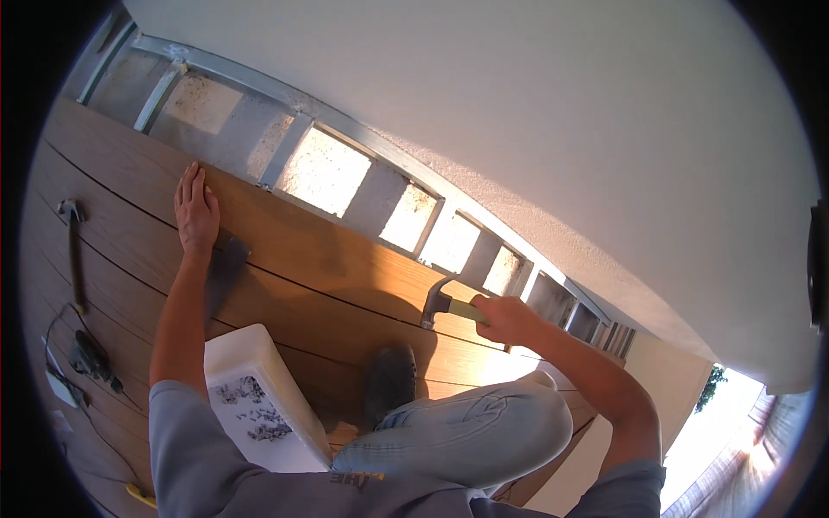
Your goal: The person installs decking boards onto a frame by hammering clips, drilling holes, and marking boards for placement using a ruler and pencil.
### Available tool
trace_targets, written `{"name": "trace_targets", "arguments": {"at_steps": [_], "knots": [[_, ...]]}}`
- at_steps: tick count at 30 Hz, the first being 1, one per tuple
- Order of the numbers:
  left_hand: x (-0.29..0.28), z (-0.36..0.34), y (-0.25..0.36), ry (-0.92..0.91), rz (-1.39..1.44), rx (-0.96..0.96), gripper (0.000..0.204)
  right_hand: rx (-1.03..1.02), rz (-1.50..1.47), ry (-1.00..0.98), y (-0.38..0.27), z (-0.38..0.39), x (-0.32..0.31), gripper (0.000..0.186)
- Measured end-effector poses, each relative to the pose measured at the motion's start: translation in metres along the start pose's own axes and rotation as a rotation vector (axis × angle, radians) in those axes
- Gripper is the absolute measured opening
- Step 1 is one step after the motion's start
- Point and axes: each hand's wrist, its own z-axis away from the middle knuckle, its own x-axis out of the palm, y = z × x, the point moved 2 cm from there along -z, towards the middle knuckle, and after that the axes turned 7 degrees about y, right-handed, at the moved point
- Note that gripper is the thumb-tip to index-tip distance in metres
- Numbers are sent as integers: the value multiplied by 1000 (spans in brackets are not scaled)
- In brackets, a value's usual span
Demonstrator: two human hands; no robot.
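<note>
- Our left hand point(196, 211) lies flat on the deck board point(285, 237), fingers spread.
- Our right hand point(505, 318), fingers wrapped, grips the hammer point(442, 304); its head rests at the board's edge.
- White box of screws point(259, 406) sits beside our knee.

1. Deck boards point(285, 259): warm orange-brown with fine wood grain, split by dark seams; brightest toward 3 o'clock, dull brown toward 9 o'clock.
2. Wall point(535, 112), 12 to 3 o'clock: plain off-white, finely speckled.
3. Metal frame point(285, 151) along the boards' upper edge: pale silver-grey, with mottled beige-grey patches between its bars.
4. Hammer point(449, 306) in the right hand point(505, 319): dark grey head, yellow-green handle.
5. Second hammer point(73, 250), 9 o'clock: dark head, brown handle.
6. Plastic box point(259, 388), 6 to 7 o'clock: white, its inside dotted with small dark grey pieces.
7. Jeans point(466, 432): faded light blue.
8. Shoe point(389, 380): dark grey.
9. Shirt sleeve point(186, 432): plain grey-blue.
</note>
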Motion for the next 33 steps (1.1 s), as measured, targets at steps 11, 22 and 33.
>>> {"name": "trace_targets", "arguments": {"at_steps": [11, 22, 33], "knots": [[50, 16, -77, -84, -120, 255, 39, 201, -3, 67, 114, 191, 58, 27], [-102, 49, 23, -1174, 282, -33, 44, 448, -742, 403, 124, 126, 228, 38], [-171, 200, 159, -1093, 41, -309, 41, 195, -636, 532, 160, 6, 196, 35]]}}
